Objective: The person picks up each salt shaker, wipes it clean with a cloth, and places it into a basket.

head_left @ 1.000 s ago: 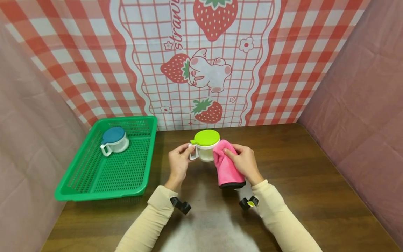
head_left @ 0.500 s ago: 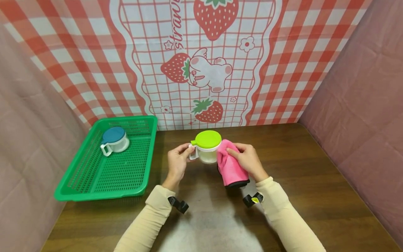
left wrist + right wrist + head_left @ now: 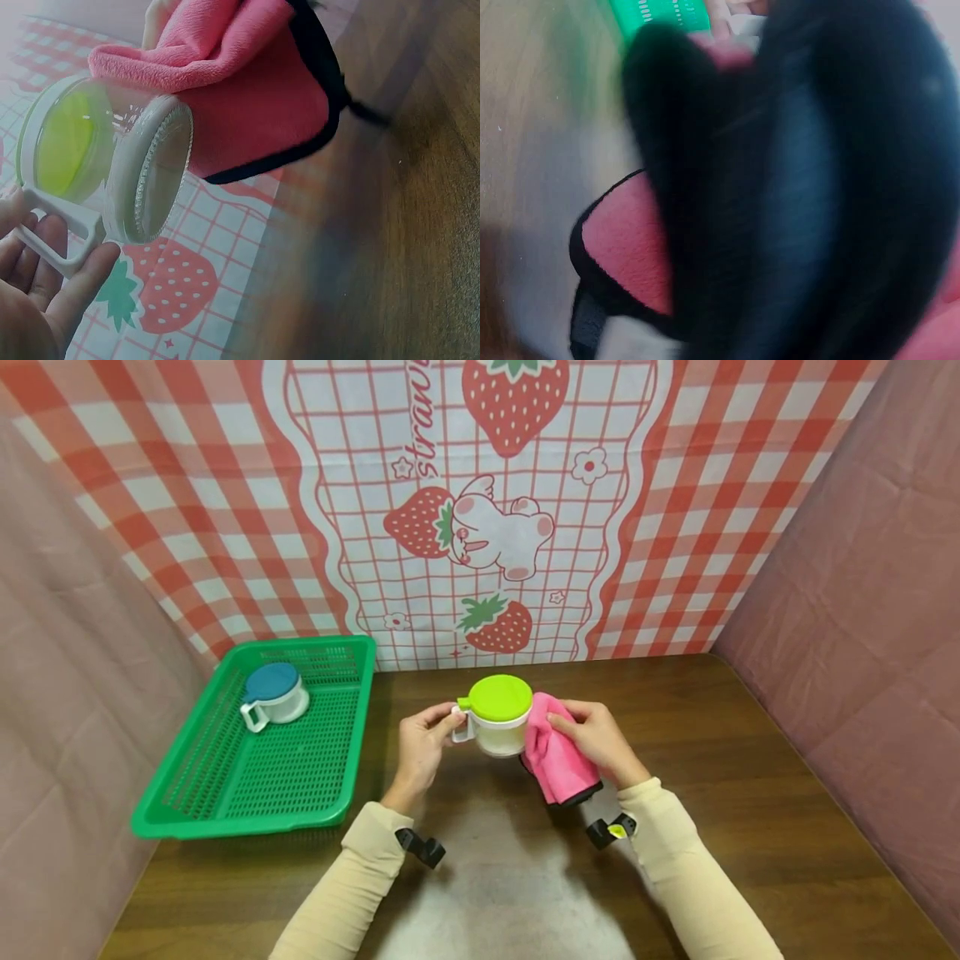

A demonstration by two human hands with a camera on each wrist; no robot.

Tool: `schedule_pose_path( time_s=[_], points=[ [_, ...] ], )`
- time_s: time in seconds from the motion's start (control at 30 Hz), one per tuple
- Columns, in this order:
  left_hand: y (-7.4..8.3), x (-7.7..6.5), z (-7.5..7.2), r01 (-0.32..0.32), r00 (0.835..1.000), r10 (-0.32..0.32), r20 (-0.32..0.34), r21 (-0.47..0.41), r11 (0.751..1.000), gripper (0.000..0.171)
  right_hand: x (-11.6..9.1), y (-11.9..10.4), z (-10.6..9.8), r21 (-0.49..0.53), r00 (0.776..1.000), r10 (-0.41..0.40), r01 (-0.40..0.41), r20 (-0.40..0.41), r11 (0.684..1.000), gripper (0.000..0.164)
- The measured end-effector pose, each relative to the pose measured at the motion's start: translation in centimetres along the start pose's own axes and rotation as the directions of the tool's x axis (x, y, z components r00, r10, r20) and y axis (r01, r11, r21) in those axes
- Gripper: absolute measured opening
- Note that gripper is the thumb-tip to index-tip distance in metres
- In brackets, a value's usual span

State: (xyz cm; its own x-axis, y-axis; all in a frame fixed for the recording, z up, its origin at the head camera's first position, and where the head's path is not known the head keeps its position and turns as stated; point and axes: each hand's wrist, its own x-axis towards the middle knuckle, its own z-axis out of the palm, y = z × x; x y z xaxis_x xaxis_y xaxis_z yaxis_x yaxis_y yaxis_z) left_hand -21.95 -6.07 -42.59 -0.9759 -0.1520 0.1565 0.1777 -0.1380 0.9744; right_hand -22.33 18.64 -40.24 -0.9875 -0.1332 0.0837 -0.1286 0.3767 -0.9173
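My left hand (image 3: 422, 742) pinches the white handle of a clear seasoning jar (image 3: 501, 739) with a lime-green lid. In the left wrist view the jar (image 3: 142, 161) appears tipped on its side, its ribbed base showing and the handle between thumb and fingers. My right hand (image 3: 600, 739) grips a folded pink cloth (image 3: 558, 764) with black edging, its upper part against the jar's right side. Blurred black edging of the cloth (image 3: 626, 240) covers most of the right wrist view, and my right fingers are largely hidden there.
A green plastic basket (image 3: 345, 777) stands at the left, and a similar jar with a blue lid (image 3: 273, 693) sits inside it near the back. The brown wooden table (image 3: 712, 777) runs back to a checked strawberry-print curtain (image 3: 510, 552).
The jar has moved slightly right and toward me in my left hand. My right hand and the cloth have shifted a little to the right along with it.
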Motion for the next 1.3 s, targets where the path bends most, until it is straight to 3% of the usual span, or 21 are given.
schedule_pose_path(
  time_s=[0.2, 0.37, 0.6, 1.0, 1.3],
  points=[
    [0.1, 0.1, -0.2, -0.021, 0.999, 0.018, 0.029, 0.104, 0.994, 0.02, -0.1, 0.8, -0.2, 0.057, 0.995, 0.032, -0.037, 0.092, 0.998, 0.033],
    [0.0, 0.1, -0.2, -0.028, 0.999, 0.022, 0.038, 0.17, 0.985, 0.02, -0.3, 1.4, 0.1, 0.137, 0.993, 0.057, -0.071, 0.099, 0.988, 0.035],
    [0.1, 0.4, -0.2, -0.001, 1.0, -0.003, 0.031, 0.142, 0.99, 0.021, -0.3, 1.1, 0.6, 0.218, 0.995, 0.088, -0.098, 0.056, 0.971, 0.036],
    [0.2, 0.7, -0.4, 0.042, 0.999, -0.043, 0.016, 0.079, 0.996, 0.024, 0.4, 0.5, 1.1, 0.191, 0.993, 0.116, -0.119, 0.027, 0.974, 0.034],
    [-0.2, 0.9, -0.6, 0.053, 0.998, -0.054, -0.013, -0.039, 0.998, 0.025, 1.2, 0.1, 1.4, 0.155, 0.991, 0.132, -0.131, 0.004, 0.979, 0.035]
  ],
)
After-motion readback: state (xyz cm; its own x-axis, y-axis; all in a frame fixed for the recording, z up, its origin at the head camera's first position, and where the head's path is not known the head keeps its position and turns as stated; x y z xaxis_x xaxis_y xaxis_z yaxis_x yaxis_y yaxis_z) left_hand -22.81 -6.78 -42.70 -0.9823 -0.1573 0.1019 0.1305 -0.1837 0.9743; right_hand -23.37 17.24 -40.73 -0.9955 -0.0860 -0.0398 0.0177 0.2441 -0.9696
